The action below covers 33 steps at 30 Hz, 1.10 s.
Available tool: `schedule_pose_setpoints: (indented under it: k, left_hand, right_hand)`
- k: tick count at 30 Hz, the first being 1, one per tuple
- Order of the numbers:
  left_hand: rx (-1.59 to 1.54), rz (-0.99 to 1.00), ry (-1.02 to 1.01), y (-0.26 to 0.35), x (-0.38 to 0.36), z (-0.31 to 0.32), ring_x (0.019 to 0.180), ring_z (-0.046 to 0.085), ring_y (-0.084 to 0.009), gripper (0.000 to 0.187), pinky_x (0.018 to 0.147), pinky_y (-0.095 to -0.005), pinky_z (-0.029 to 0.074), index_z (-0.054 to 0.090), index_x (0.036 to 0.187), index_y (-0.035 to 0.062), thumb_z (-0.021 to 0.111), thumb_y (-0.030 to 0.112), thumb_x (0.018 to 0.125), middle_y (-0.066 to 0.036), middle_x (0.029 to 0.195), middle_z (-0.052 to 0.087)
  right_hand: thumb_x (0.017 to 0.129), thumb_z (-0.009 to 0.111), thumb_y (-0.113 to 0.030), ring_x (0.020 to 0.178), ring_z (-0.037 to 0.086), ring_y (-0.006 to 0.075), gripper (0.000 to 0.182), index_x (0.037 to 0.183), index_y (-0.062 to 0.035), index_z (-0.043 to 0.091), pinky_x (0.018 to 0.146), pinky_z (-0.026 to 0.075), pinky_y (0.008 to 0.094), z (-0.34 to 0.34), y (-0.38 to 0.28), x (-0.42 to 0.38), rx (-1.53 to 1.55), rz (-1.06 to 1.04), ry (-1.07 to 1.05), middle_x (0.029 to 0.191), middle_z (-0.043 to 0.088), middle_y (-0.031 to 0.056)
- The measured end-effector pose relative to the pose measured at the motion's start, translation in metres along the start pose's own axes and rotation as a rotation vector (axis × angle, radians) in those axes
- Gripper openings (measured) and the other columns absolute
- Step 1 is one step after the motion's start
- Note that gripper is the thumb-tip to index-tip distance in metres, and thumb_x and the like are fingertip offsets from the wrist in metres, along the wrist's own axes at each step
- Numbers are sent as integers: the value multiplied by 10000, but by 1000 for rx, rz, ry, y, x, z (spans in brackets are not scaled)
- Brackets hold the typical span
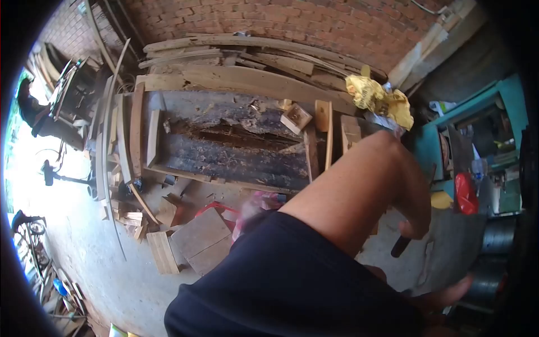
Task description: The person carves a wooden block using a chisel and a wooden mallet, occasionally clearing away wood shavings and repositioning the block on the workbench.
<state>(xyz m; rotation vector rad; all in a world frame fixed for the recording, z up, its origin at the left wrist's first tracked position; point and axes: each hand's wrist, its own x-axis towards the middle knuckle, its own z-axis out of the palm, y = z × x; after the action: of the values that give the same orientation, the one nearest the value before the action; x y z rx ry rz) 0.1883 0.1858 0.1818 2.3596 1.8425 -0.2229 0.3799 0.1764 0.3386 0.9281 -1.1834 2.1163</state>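
A dark sleeve (292,281) fills the bottom of the view, closest to the camera, with a bare arm rising out of it toward the right. That arm ends in one hand (412,216), curled shut around a dark handle (401,246); only the lower end of the handle sticks out below the fist, and the rest of the tool is hidden. It is hard to say for certain whether this is the right or the left hand; from its position it reads as the right. A second hand (449,295) shows only as a blurred edge at the lower right, and its fingers cannot be made out.

Beyond the arm stands one weathered wooden table (224,121), its top dark and cracked along the middle. On it lies one small square wooden block (296,118), with two short upright boards (323,121) just beside it. One crumpled yellow sheet (379,98) sits at the table's far right corner. Long planks (241,53) are stacked against a red brick wall (269,19) behind. On the concrete floor below the table lie flat square board offcuts (199,236). One teal cabinet (477,140) stands at the right.
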Motion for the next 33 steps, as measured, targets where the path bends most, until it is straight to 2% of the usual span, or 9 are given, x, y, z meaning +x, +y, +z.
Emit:
schedule_pose_setpoints:
  k: [10, 19, 24, 27, 33]
  left_hand:
    - [97, 126, -12, 35, 21, -3, 998, 657, -244, 381, 836, -352, 513, 699, 1139, 189, 658, 416, 836, -38, 1069, 702]
    - [101, 25, -54, 8, 14, 4, 992, 657, -241, 387, 831, -352, 515, 703, 1131, 185, 649, 442, 846, -34, 1058, 705]
    - [-16, -27, -46, 3, 14, 15, 988, 657, -239, 392, 829, -353, 516, 705, 1126, 183, 643, 456, 851, -31, 1051, 706]
    - [-24, -10, -43, 10, 25, 19, 985, 657, -238, 396, 827, -353, 516, 707, 1123, 182, 640, 465, 854, -30, 1047, 707]
    - [74, 48, -75, 17, 44, 19, 981, 658, -236, 404, 824, -353, 517, 710, 1118, 180, 634, 482, 861, -26, 1039, 709]
  right_hand:
    - [956, 494, -446, 1066, 538, 227, 656, 1356, 10, 246, 924, 435, 372, 14, 8, -5, 23, 46, 3, 1122, 546, 171]
    - [953, 493, -474, 1088, 544, 240, 709, 1388, 18, 226, 941, 436, 382, 17, 30, -6, 228, 110, -128, 1143, 554, 185]
    - [951, 493, -489, 1100, 547, 247, 739, 1406, 23, 216, 951, 438, 387, 14, 39, 1, 406, 180, -207, 1154, 558, 194]
    - [950, 493, -499, 1107, 549, 251, 757, 1417, 25, 209, 957, 438, 391, 21, 56, 6, 535, 263, -286, 1161, 560, 198]
    - [949, 493, -517, 1121, 553, 260, 792, 1438, 31, 196, 969, 440, 397, 50, 120, 10, 862, 625, -456, 1174, 565, 208]
